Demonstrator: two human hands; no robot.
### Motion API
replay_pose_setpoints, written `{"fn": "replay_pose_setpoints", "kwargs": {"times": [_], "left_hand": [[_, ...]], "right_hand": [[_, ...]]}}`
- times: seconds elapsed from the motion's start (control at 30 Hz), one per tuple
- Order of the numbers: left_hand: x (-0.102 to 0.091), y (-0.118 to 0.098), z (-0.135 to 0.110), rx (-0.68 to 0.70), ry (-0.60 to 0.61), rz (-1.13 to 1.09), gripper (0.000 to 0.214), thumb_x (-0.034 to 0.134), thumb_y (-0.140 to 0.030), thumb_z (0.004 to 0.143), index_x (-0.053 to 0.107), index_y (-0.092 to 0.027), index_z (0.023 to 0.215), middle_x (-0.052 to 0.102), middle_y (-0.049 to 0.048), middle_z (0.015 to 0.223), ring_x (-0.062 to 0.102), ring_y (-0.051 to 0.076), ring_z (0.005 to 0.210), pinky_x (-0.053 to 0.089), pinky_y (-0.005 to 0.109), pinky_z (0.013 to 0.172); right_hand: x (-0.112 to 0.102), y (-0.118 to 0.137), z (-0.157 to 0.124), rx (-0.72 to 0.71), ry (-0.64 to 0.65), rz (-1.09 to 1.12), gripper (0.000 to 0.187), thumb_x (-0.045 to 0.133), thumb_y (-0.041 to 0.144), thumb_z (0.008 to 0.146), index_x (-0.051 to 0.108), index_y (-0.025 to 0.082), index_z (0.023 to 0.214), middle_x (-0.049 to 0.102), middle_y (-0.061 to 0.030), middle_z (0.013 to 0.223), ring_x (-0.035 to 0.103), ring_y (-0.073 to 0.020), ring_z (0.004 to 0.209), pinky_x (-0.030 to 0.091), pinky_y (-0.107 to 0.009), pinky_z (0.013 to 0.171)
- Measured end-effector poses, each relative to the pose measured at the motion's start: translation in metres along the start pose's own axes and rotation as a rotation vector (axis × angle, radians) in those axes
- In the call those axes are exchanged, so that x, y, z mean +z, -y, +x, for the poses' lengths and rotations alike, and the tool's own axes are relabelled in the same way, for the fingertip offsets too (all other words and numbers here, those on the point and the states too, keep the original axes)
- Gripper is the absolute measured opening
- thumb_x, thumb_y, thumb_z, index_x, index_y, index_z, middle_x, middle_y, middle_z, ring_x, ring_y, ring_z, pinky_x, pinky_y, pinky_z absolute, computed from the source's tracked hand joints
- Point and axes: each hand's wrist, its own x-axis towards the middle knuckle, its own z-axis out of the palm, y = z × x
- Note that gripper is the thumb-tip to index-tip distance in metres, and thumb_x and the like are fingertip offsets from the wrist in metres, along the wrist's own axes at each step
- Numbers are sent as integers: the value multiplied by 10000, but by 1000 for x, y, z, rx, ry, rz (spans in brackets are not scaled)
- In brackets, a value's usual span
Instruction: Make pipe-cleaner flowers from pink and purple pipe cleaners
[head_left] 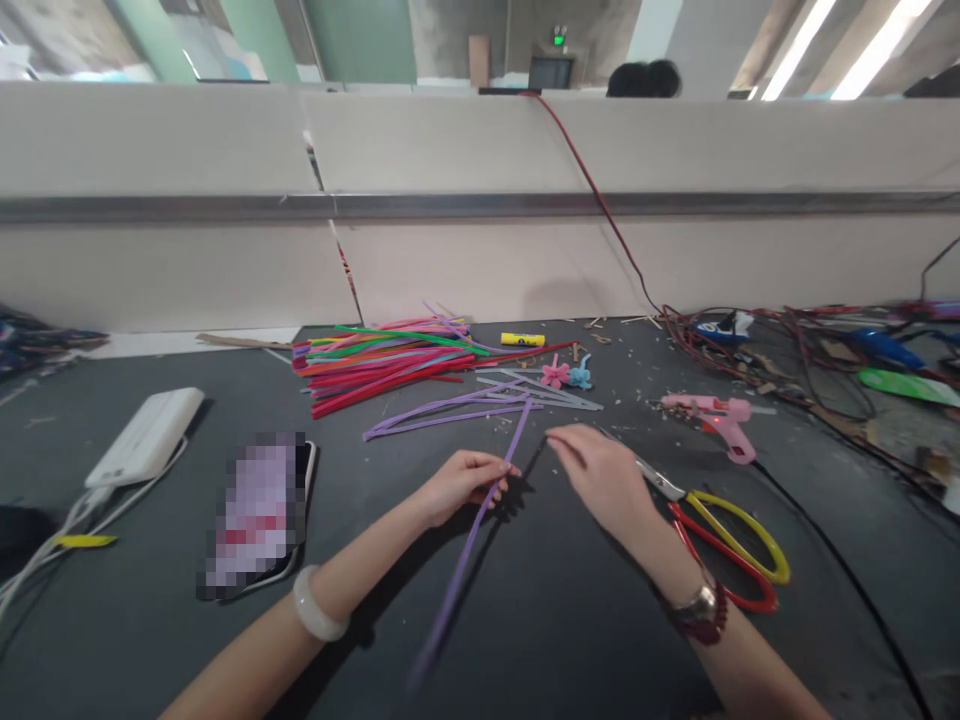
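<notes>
A long purple pipe cleaner (474, 535) is pinched between the thumb and fingers of my left hand (472, 480). Its upper end points toward the back of the table, and the lower end blurs toward me. To the right, my right hand (600, 475) is apart from it, its fingertips pressed together near the tabletop; whatever they hold, if anything, is too small to make out. Bent purple pipe cleaners (442, 412) and grey ones (555, 392) lie just beyond my hands. Scissors (739, 540) with yellow and red handles rest beside and partly behind my right forearm.
Behind lies a bundle of coloured pipe cleaners (382, 365), with a yellow tube (523, 340), a pink flower (555, 373) and a blue one (580, 373). A pink glue gun (716, 415) trails its cord at right. A phone (259, 515) and white power bank (146, 437) are left.
</notes>
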Motion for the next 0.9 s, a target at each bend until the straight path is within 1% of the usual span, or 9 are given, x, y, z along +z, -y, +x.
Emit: {"fn": "replay_pose_setpoints", "kwargs": {"times": [0.03,0.1,0.2,0.3,0.37,0.43,0.6,0.73,0.9], "left_hand": [[-2,-1,-2,-26,31,28,300,638,-347,709,674,-100,875,558,11,628,488,60,511,389,171,472],[-3,-3,-5,-63,89,77,301,644,-344,702,681,-92,862,556,14,610,486,63,491,362,164,420],[-3,-5,-8,-51,122,92,295,645,-338,701,686,-89,853,560,22,610,500,76,496,351,166,388],[-6,-3,-5,-33,109,20,281,635,-324,715,685,-86,854,536,15,600,484,70,495,338,159,383],[-10,-2,-2,-36,91,-60,282,628,-326,726,682,-85,862,502,2,590,455,56,488,313,150,379],[-14,-1,1,-38,77,-146,279,638,-326,721,682,-83,851,465,-10,595,424,41,486,272,142,373],[-12,0,0,-47,79,-221,271,693,-306,673,690,-81,823,420,-37,537,365,21,463,246,142,399],[-5,2,-2,-38,-11,-116,281,745,-258,604,690,-86,819,509,-27,523,434,30,460,337,158,454],[-4,8,2,25,-110,-35,253,764,-267,565,669,-98,727,636,20,589,565,80,504,447,200,528]], "right_hand": [[-6,-6,2,-81,-77,-131,277,390,207,874,635,168,996,652,-100,935,578,-217,906,482,-342,761],[-10,-19,7,-240,-72,-315,320,424,121,843,579,160,1119,597,-108,1082,490,-235,1034,436,-382,862],[-5,-30,14,-400,45,-405,316,469,97,822,584,132,1114,601,-106,1046,447,-233,1023,433,-373,872],[4,-30,15,-418,54,-403,258,486,148,835,621,143,1055,611,-95,1001,437,-234,1013,427,-374,862],[7,-27,14,-364,36,-373,232,489,176,840,642,170,1013,602,-96,1014,445,-240,1015,418,-394,848],[8,-26,12,-289,55,-261,216,478,183,846,663,183,959,610,-95,959,500,-218,940,432,-370,800],[14,-34,9,20,150,250,153,570,243,778,697,187,843,662,-37,768,586,-147,678,444,-262,639],[23,-40,7,276,252,625,216,656,294,678,695,138,822,663,-38,676,578,-129,569,450,-259,580],[35,-37,6,452,284,968,241,722,258,597,662,112,779,647,-32,637,602,-119,577,480,-246,582]]}}
